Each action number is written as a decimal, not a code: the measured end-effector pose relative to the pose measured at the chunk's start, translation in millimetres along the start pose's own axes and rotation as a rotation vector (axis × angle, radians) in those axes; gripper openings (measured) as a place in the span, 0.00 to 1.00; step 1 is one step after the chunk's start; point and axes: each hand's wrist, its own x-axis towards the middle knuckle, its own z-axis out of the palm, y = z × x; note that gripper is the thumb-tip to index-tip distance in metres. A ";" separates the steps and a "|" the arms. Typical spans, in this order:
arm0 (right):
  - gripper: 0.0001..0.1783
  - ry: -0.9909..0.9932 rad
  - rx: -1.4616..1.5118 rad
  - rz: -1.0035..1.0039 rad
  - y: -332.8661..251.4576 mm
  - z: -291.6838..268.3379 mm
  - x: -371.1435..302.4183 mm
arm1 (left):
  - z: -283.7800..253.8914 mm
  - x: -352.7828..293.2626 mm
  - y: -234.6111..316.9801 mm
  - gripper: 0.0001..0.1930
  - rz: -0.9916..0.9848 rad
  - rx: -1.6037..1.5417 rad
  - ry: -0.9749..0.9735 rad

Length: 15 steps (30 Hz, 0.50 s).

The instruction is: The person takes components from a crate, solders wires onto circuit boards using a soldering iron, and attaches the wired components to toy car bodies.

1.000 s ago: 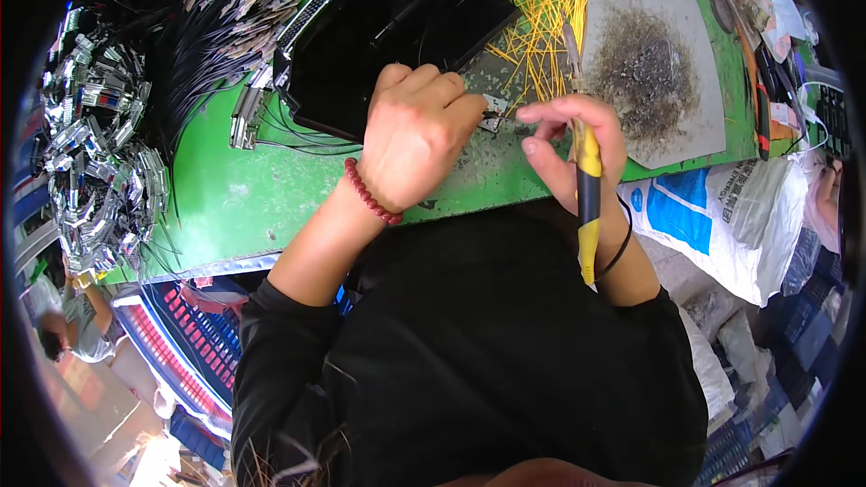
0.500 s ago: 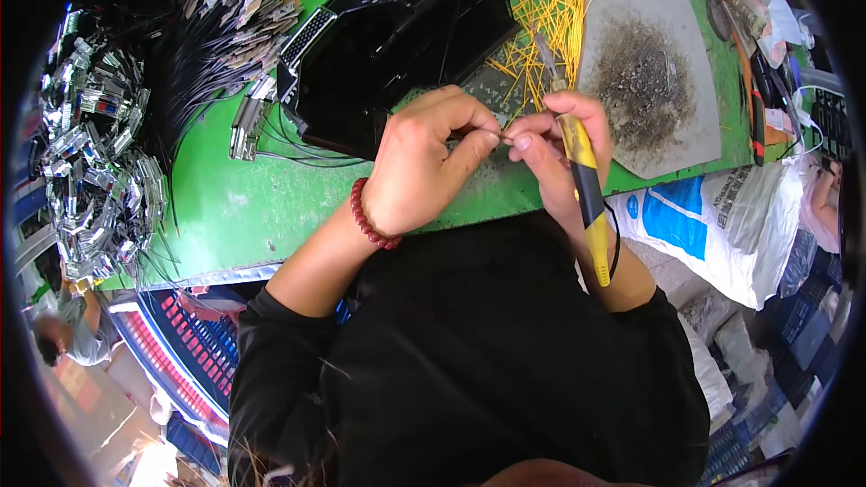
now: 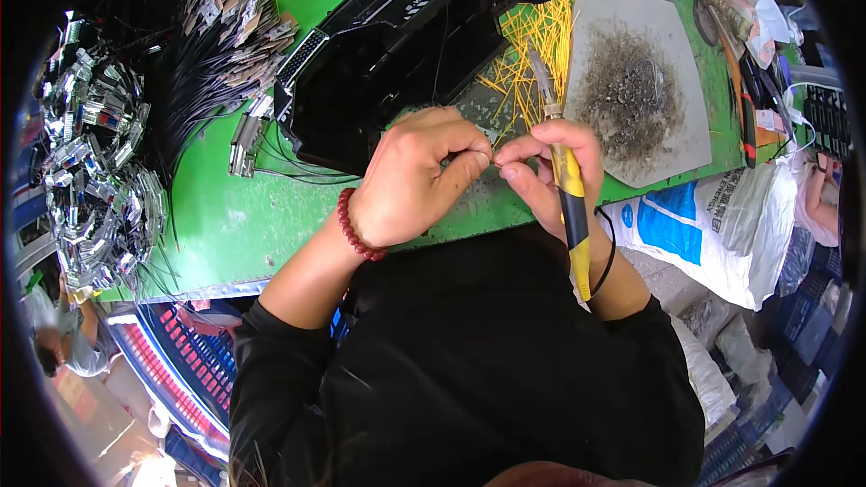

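Observation:
My left hand [image 3: 424, 176], with a red bead bracelet [image 3: 350, 227] at the wrist, is closed in a pinch of thumb and forefinger. Whatever it pinches is too small to make out. Close beside those fingertips is my right hand [image 3: 555, 171], which holds a yellow-and-black soldering iron [image 3: 574, 216] against the forefinger. The iron's metal tip points away from me, over yellow wires [image 3: 532, 54] scattered on the green bench. Beyond my left hand lies a large black plastic shell [image 3: 379, 81]. Near its left end sits a small silver part with dark leads [image 3: 245, 140].
A grey sheet [image 3: 690, 140] covered in dark residue lies right of the wires. Bundled dark leads with small boards [image 3: 239, 27] and a heap of shiny silver parts [image 3: 95, 162] occupy the left. A white-and-blue sack [image 3: 722, 234] is beside the bench's right edge; tools [image 3: 744, 99] lie at far right.
The view has shifted slightly. Both hands have come a little closer to me, and their fingertips, which met before, now look slightly apart. The soldering iron stays in my right hand.

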 end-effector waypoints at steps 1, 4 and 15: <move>0.24 0.002 -0.001 0.004 0.0 -2.5 1.5 | -0.8 1.9 0.4 0.02 -0.002 -0.003 -0.003; 0.23 -0.042 -0.020 -0.004 -0.6 -5.9 4.4 | -4.2 5.9 1.9 0.02 0.041 0.129 -0.064; 0.22 -0.137 -0.198 -0.031 -1.3 -7.1 0.4 | -4.4 5.2 -4.1 0.02 0.094 0.146 -0.164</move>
